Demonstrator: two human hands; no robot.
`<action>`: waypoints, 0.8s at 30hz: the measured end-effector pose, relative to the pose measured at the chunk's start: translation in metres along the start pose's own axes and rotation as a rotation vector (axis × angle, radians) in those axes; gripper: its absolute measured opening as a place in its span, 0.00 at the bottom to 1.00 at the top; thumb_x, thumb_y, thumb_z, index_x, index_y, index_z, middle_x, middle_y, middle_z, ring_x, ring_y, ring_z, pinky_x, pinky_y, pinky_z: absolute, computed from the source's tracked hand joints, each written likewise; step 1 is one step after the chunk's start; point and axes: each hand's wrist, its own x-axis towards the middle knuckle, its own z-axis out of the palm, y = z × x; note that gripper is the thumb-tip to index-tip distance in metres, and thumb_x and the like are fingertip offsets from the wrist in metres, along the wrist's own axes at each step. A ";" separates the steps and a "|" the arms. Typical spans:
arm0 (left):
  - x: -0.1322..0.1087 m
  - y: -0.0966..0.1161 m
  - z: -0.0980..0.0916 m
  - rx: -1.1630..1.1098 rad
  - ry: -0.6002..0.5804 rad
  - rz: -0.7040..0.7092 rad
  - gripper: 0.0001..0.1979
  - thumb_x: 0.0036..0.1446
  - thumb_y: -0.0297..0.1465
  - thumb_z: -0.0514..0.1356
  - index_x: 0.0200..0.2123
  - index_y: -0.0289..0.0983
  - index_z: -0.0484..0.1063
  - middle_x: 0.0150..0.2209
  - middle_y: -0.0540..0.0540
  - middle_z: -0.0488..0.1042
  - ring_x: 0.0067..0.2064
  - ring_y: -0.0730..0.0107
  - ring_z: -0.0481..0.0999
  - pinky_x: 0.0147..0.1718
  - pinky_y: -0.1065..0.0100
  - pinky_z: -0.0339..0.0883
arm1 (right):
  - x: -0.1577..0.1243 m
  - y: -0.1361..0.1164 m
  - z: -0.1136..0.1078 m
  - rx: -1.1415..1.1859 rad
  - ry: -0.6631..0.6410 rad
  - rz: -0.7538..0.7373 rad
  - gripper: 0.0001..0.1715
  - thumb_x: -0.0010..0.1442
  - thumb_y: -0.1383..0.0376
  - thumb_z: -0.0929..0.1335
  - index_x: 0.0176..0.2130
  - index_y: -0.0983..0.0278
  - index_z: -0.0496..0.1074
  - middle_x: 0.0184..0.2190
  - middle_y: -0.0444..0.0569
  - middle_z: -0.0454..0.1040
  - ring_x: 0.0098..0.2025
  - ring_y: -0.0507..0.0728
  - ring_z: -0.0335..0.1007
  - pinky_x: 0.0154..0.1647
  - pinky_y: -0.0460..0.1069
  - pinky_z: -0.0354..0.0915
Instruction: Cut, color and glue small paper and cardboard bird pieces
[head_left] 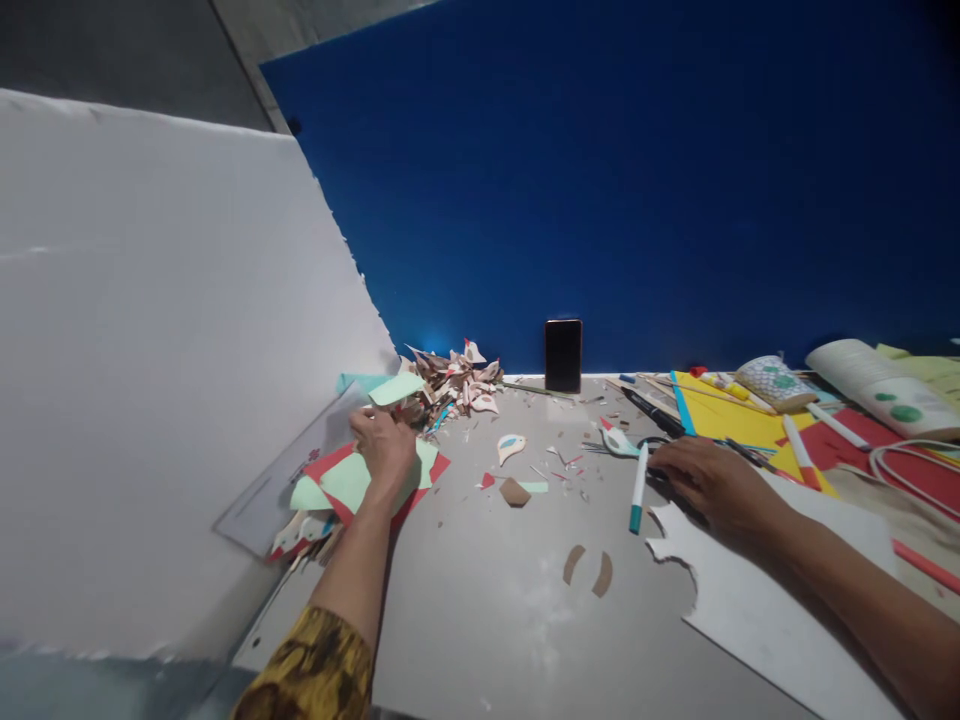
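Observation:
My left hand [384, 450] is closed in a pinch on a light green paper piece [397, 388], above more green paper [349, 482] and a red sheet [439, 470]. My right hand [709, 482] rests low over the table, its fingers stretched loosely toward the dark handles of scissors [654, 442]. Its fingertips partly cover those handles, so a grip does not show. Just left of them lies a white marker [639, 490] with a teal end. A pale green bird cutout [619, 440] with a red tip lies by the scissors. Another bird cutout [511, 448], white with a blue wing, lies mid-table.
A heap of bird cutouts [469, 380] sits at the back left. A phone [563, 356] stands against the blue board [600, 180]. Brown curved strips [602, 575] and scraps lie in front. White board [772, 610], yellow paper [739, 425] and paper cups [776, 383] are at right.

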 end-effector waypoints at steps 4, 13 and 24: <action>-0.001 0.003 -0.009 -0.028 0.023 0.008 0.17 0.65 0.28 0.50 0.54 0.36 0.71 0.50 0.34 0.74 0.52 0.51 0.75 0.50 0.56 0.68 | 0.000 -0.002 0.000 0.000 0.001 -0.002 0.13 0.69 0.64 0.63 0.41 0.59 0.78 0.37 0.52 0.80 0.38 0.60 0.75 0.39 0.53 0.69; -0.012 0.022 0.007 0.113 -0.334 0.441 0.13 0.64 0.28 0.54 0.41 0.42 0.80 0.49 0.44 0.82 0.55 0.56 0.75 0.58 0.58 0.61 | 0.001 -0.004 -0.001 -0.001 0.013 -0.004 0.14 0.68 0.67 0.63 0.41 0.59 0.78 0.37 0.51 0.80 0.39 0.61 0.76 0.40 0.54 0.69; 0.002 0.036 0.026 0.357 -0.258 0.321 0.18 0.64 0.29 0.52 0.45 0.31 0.81 0.53 0.25 0.73 0.59 0.39 0.67 0.55 0.45 0.60 | 0.001 0.002 0.004 0.020 -0.045 -0.015 0.14 0.68 0.68 0.63 0.42 0.59 0.78 0.40 0.52 0.80 0.42 0.60 0.76 0.43 0.56 0.71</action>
